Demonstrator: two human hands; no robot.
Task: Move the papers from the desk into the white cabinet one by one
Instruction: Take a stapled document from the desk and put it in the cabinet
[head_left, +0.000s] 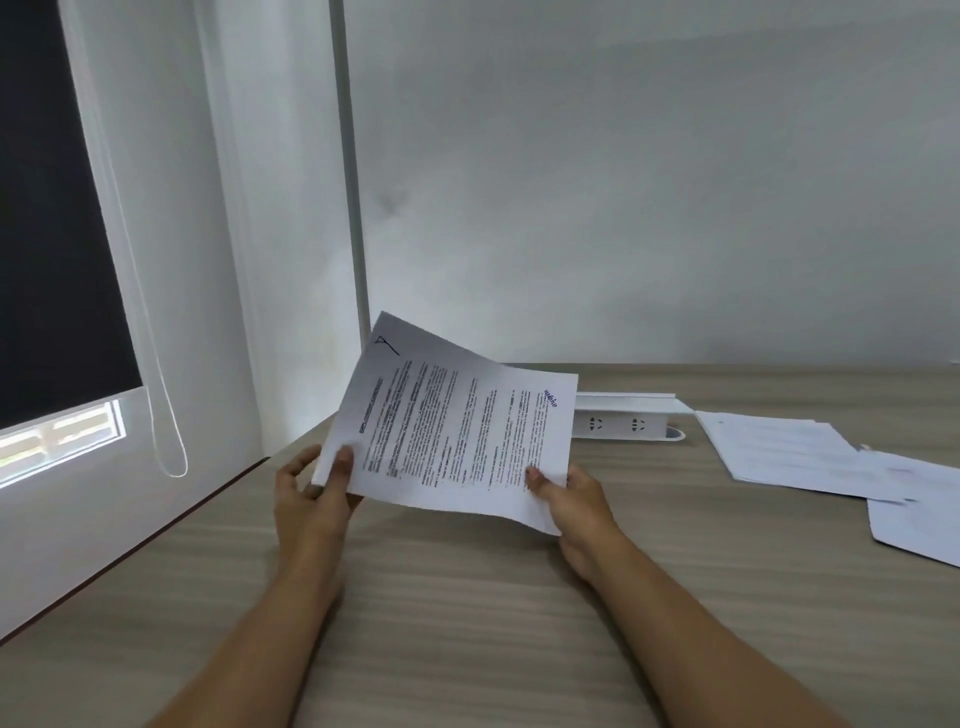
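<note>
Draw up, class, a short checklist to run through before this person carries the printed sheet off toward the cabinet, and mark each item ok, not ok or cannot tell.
1. Left hand holds the printed sheet: ok, thumb on top at its near left corner.
2. Right hand holds it too: ok, thumb on the near right edge.
3. Sheet lifted off the desk: ok, it is raised and bowed.
4. Only one sheet taken: cannot tell, since the edge may hide a second one.
5. Other papers remain on the desk at the right: ok.
6. White cabinet open and reachable: cannot tell, it is out of view.
</note>
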